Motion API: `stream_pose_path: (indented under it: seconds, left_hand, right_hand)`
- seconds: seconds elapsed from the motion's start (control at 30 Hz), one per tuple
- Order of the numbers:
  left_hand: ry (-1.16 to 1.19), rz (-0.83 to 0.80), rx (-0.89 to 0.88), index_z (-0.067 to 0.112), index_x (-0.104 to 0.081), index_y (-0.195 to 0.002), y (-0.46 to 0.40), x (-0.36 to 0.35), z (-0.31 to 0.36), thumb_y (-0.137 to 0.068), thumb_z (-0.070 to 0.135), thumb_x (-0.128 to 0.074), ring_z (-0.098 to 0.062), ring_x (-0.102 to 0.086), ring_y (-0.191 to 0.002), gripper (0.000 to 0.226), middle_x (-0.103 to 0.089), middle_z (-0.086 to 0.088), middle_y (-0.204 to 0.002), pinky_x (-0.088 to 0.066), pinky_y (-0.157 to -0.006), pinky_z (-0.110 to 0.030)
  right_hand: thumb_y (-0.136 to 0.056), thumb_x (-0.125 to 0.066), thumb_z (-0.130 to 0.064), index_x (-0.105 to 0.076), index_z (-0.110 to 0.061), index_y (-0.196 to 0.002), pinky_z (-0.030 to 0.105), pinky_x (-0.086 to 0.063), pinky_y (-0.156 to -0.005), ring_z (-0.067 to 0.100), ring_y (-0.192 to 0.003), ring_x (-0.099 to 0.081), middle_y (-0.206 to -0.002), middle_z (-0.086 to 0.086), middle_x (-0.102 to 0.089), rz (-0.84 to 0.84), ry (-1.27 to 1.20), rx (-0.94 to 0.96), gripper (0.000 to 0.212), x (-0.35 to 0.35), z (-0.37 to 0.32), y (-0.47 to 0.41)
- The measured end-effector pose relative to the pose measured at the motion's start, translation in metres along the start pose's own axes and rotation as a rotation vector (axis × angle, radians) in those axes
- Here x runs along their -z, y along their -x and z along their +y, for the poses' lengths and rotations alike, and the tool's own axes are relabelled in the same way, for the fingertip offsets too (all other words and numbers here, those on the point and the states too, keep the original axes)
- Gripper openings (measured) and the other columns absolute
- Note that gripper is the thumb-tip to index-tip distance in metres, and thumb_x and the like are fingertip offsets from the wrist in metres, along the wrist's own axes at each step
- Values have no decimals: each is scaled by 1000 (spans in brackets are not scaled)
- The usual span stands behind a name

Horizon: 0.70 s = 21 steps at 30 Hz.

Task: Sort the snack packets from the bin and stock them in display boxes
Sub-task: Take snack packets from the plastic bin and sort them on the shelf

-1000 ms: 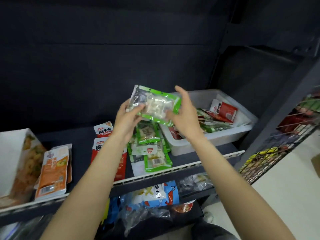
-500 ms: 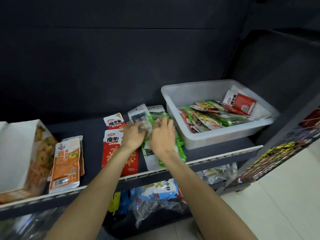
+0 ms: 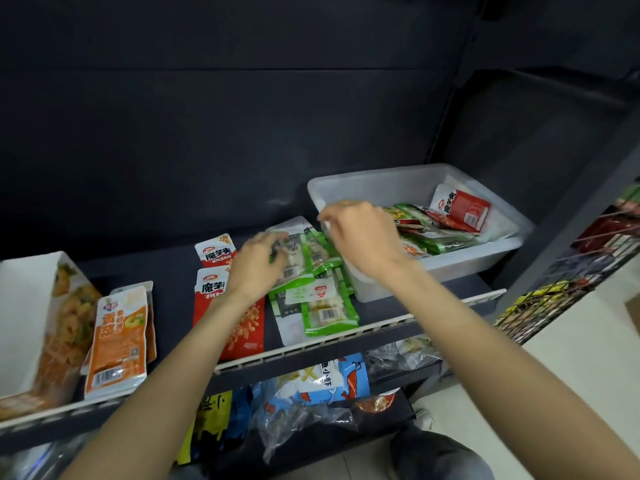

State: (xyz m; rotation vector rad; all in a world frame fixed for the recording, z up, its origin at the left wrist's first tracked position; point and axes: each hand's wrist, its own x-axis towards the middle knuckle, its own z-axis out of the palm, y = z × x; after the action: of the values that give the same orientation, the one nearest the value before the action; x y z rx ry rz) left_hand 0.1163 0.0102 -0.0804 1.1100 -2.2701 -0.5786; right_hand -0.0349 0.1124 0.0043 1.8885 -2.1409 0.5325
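Several green snack packets [image 3: 313,299] lie stacked on the dark shelf [image 3: 173,271], just left of a clear plastic bin [image 3: 408,183]. My left hand [image 3: 258,263] rests with its fingertips on the topmost green packet at the back of the stack. My right hand [image 3: 360,235] hovers over the bin's left rim, fingers loosely curled and holding nothing. Inside the bin lie a red packet [image 3: 462,209] and several green and red ones [image 3: 440,237]. Two red packets [image 3: 221,289] lie left of the green stack, partly under my left forearm.
Orange packets [image 3: 116,337] lie further left, beside a white display box [image 3: 31,317] at the shelf's left end. A white rail [image 3: 346,336] runs along the shelf's front edge. Blue bagged snacks [image 3: 322,379] sit on the shelf below. A wire rack [image 3: 571,282] stands at right.
The green packet that both hands held up has been laid on the green stack. My right hand has left it and moved right over the bin; my left hand stays on the stack.
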Motion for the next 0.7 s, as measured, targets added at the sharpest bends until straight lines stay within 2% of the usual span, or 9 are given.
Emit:
stream_pose_path:
  seconds: [0.1,0.17,0.23,0.3,0.37,0.47,0.57,0.63,0.7]
  left_hand:
    - [56,127,-163,21,-58,-125,-10,13,32,-95,23,-51,-16,-53,-115,30,-61,3,-122,-43,-95,-34]
    - [49,88,-245,23,-58,-124,-21,14,54,-95,25,-52,-13,-52,-114,30,-63,9,-118,-42,-95,-32]
    - [-45,-32,-278,24,-54,-129,-31,8,69,-94,31,-53,-13,-48,-121,36,-60,8,-126,-38,-99,-33]
    - [-149,-159,-241,23,-46,-138,-39,-2,72,-94,40,-51,-16,-39,-132,47,-48,3,-141,-30,-107,-33]
    - [-172,-240,-184,23,-39,-143,-41,-11,67,-94,47,-48,-15,-31,-138,55,-35,6,-151,-21,-114,-35]
    - [-134,-287,-149,26,-32,-147,-40,-17,59,-95,51,-43,-14,-25,-141,59,-21,14,-155,-13,-115,-31]
    - [-144,-301,-153,25,-30,-148,-41,-17,59,-95,48,-43,-11,-23,-142,59,-20,13,-156,-8,-115,-28]
    - [-153,-299,-145,24,-33,-147,-42,-14,63,-95,44,-47,-12,-25,-142,57,-22,11,-155,-10,-117,-32]
    - [-155,-292,-134,24,-34,-146,-43,-13,65,-94,42,-49,-12,-26,-141,57,-25,11,-154,-15,-116,-30]
  right_hand:
    - [-92,-50,-15,-69,-24,-107,35,-50,-80,29,-96,-64,-107,3,-71,-84,-57,-111,26,8,51,-8]
    - [-92,-57,-19,-69,-20,-111,31,-47,-92,22,-104,-63,-112,1,-70,-205,-168,-152,22,8,81,-14]
    - [-90,-62,-29,-66,-19,-115,29,-44,-96,18,-109,-61,-115,-1,-68,-331,-241,-162,27,2,97,-21]
    - [-87,-62,-47,-60,-21,-123,33,-46,-95,19,-109,-60,-118,-1,-66,-463,-196,-149,44,-9,97,-29]
    - [-85,-55,-60,-51,-24,-131,35,-47,-90,23,-109,-59,-119,0,-64,-548,-39,-110,59,-24,91,-37]
    - [-88,-53,-57,-45,-22,-133,36,-43,-85,26,-108,-58,-119,6,-62,-558,97,-73,58,-39,83,-45]
    - [-83,-62,-54,-48,-19,-128,32,-42,-79,24,-99,-58,-116,5,-62,-669,36,-117,58,-48,84,-47]
    - [-78,-68,-52,-47,-20,-129,30,-42,-73,21,-93,-56,-117,2,-62,-736,2,-141,64,-53,84,-47]
    - [-77,-70,-49,-45,-18,-129,30,-42,-74,22,-98,-57,-119,2,-60,-746,17,-164,66,-56,83,-49]
